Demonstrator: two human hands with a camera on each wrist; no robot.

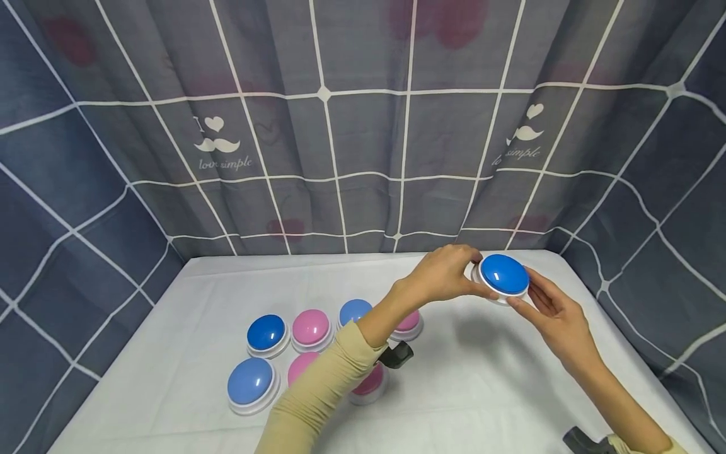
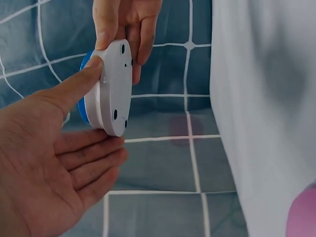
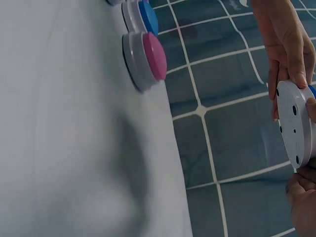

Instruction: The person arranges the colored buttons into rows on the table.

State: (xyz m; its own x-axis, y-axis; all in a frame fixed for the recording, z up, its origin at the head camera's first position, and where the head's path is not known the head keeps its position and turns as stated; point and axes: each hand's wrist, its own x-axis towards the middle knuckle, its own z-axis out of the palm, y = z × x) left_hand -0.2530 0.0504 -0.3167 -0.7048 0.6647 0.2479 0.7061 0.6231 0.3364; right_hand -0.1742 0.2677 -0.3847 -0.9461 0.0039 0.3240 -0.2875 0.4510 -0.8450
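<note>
A round push button with a blue dome and white base (image 1: 504,273) is held up above the far right of the table, between both hands. My left hand (image 1: 445,271) grips its left side, thumb toward the front. From the right, my right hand (image 1: 558,315) pinches the opposite edge with thumb and fingers. The left wrist view shows the button's flat white underside (image 2: 118,94) with small dark feet, and the left thumb (image 2: 81,81) pressed on the rim. In the right wrist view the same underside (image 3: 292,126) is partly cut off by the frame edge.
Several similar buttons stand in two rows on the white-covered table (image 1: 170,378), among them a dark blue one (image 1: 266,332), a pink one (image 1: 311,326) and a light blue one (image 1: 249,381). My left forearm overlaps some. A grey checked curtain (image 1: 363,139) encloses the back and sides.
</note>
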